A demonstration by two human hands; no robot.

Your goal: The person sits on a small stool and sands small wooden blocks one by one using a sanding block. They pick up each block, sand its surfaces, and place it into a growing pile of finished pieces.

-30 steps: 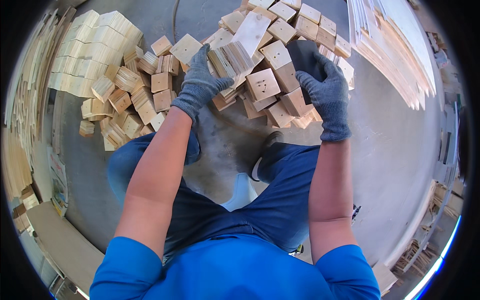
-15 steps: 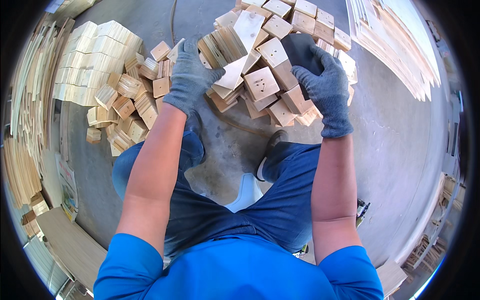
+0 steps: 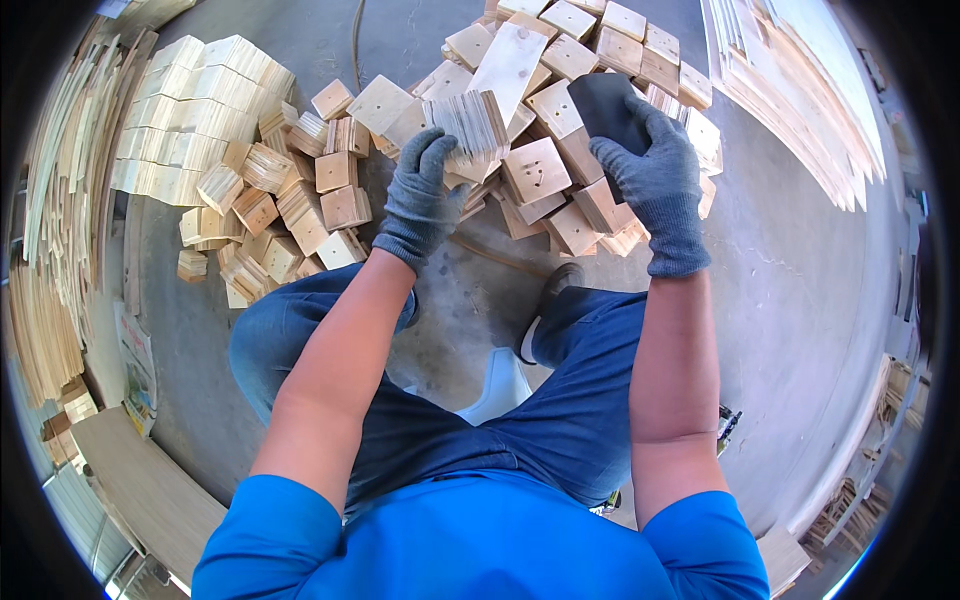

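My left hand point(image 3: 420, 200), in a grey glove, grips a bundle of thin square wooden pieces point(image 3: 475, 125) held edge-on above the floor. My right hand point(image 3: 655, 180), also gloved, holds a dark sanding block point(image 3: 603, 100) next to that bundle. Just beyond both hands lies a loose heap of small square wooden blocks point(image 3: 560, 150), some with drilled holes.
To the left a neat stack of pale wooden pieces point(image 3: 190, 110) borders a second loose pile point(image 3: 290, 210). Long thin strips point(image 3: 790, 90) lie at the upper right and bundled slats point(image 3: 45, 260) along the left. My legs in blue jeans straddle a white stool point(image 3: 500, 385) on the concrete floor.
My left hand has lifted the bundle of wooden pieces off the heap and turned it edge-on. My right hand has come up with the dark block beside it.
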